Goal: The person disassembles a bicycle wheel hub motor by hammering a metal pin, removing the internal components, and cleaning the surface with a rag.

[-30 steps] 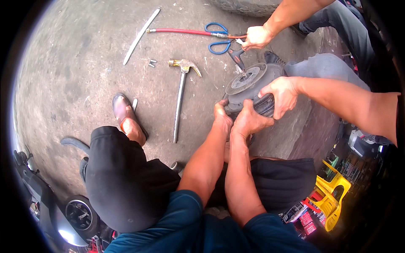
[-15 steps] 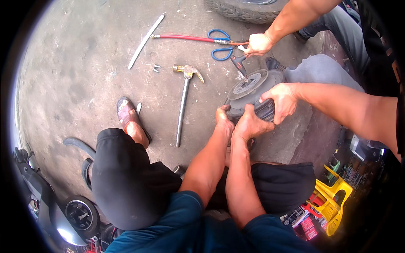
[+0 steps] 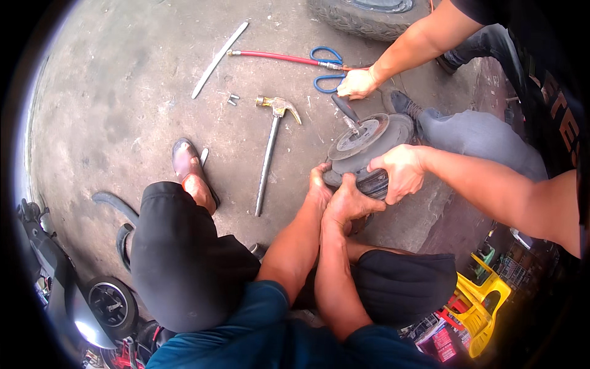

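Note:
A small black wheel (image 3: 401, 130) with a round metal disc (image 3: 353, 142) on its upper face is held tilted in front of me. My left hand (image 3: 319, 182) grips its near left edge, fingers curled underneath. Close beside it, my right hand (image 3: 349, 202) is closed on the tyre's near side, thumb on top. A co-worker's hand (image 3: 402, 171) clasps the tyre just right of mine. From the disc's centre rises a dark-handled tool (image 3: 346, 109). The co-worker's other hand (image 3: 359, 84) is above that handle, close to blue-handled scissors (image 3: 329, 83); its fingertips are partly hidden.
On the concrete floor lie a claw hammer (image 3: 267, 154), a flat metal bar (image 3: 219, 59), a red hose (image 3: 276, 57) and some small bolts (image 3: 233, 99). A large tyre (image 3: 375, 21) rests at the far side. A yellow plastic stool (image 3: 485, 307) stands lower right, a scooter (image 3: 67, 295) lower left.
The wheel and the hands on it have shifted slightly toward me and left. The co-worker's far hand has moved left and nearer, toward the scissors and the tool handle.

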Demonstrator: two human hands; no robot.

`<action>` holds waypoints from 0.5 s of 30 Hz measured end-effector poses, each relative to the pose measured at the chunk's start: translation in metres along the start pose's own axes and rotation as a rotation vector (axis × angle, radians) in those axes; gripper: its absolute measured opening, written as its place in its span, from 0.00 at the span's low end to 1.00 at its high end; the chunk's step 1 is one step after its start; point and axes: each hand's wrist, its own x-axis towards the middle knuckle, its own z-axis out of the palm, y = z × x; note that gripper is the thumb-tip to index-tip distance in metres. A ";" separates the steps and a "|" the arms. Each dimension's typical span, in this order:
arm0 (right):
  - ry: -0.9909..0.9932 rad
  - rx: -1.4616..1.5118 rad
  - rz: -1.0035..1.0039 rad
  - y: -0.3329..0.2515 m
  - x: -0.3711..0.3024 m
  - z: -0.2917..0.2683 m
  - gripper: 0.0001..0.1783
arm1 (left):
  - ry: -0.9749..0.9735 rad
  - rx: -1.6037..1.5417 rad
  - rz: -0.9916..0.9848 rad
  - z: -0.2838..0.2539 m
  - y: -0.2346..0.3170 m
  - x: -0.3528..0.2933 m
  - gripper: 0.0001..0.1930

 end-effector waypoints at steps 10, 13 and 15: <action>-0.022 0.067 -0.041 0.018 0.012 0.007 0.42 | -0.042 0.231 0.027 0.006 0.001 -0.017 0.26; -0.175 0.159 0.063 -0.004 0.015 -0.014 0.39 | -0.106 0.385 0.022 -0.002 -0.001 -0.007 0.27; -0.217 0.229 -0.061 0.001 0.027 -0.014 0.36 | -0.153 0.472 -0.007 -0.016 0.001 0.012 0.28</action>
